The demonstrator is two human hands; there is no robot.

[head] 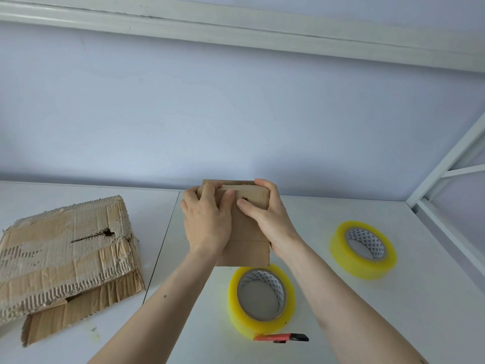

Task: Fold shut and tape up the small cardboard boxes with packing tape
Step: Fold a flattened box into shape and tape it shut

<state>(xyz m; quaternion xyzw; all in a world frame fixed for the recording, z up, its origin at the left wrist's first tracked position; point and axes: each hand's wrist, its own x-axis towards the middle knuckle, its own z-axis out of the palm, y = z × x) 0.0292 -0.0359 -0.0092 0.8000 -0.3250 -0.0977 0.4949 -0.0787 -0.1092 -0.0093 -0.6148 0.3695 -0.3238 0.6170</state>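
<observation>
Head view: hands (207, 222) hide box (246, 248) flaps.

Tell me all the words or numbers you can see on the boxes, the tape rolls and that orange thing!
No words or numbers can be read anywhere here.
Small cardboard box: plain brown, no print showing.
Torn flat cardboard: only old tape and rips.
Near tape roll: triangle pattern inside the core, no letters.
Far tape roll: the same pattern, no letters.
Orange cutter: no marking can be made out.
</observation>
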